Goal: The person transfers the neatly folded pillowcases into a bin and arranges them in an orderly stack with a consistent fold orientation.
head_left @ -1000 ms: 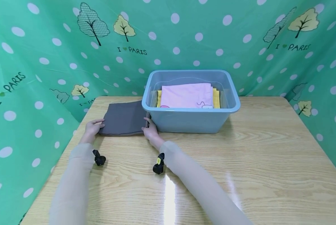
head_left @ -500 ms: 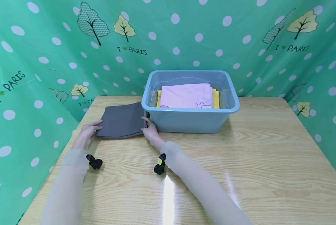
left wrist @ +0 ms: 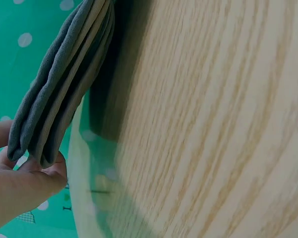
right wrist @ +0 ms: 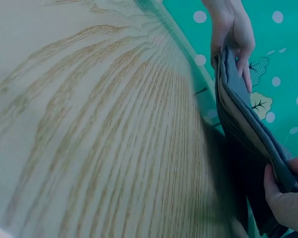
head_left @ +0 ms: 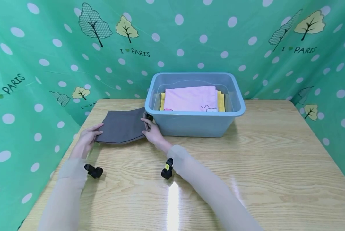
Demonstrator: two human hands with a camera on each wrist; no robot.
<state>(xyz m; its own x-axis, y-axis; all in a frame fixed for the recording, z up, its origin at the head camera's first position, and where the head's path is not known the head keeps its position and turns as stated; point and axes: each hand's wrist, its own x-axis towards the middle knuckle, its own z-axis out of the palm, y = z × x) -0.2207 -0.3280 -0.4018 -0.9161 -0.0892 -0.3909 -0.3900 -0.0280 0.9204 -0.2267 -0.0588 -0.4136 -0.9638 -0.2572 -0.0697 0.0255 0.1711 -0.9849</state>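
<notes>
A dark grey folded garment (head_left: 121,126) with thick stacked layers lies between my two hands, left of the blue bin; its exact kind cannot be told. My left hand (head_left: 87,139) grips its left end, thumb and fingers on opposite faces. At the other end, close to the bin, my right hand (head_left: 155,134) pinches the layers. The left wrist view shows the folded edge of the garment (left wrist: 64,79) raised off the table, with a shadow under it. Both hands hold it in the right wrist view, the left hand (right wrist: 233,29) at the top and the right hand (right wrist: 290,203) low.
A blue plastic bin (head_left: 194,123) stands at the table's back. Inside lie a folded pink cloth (head_left: 189,98) and a yellow cloth (head_left: 220,101). A green dotted curtain (head_left: 172,38) borders the wooden table (head_left: 262,160). Something dark shows beside the bin's left corner.
The garment has shifted left and toward me, its right end drawing out from beside the bin. My left hand has moved left and nearer; my right hand has shifted only slightly.
</notes>
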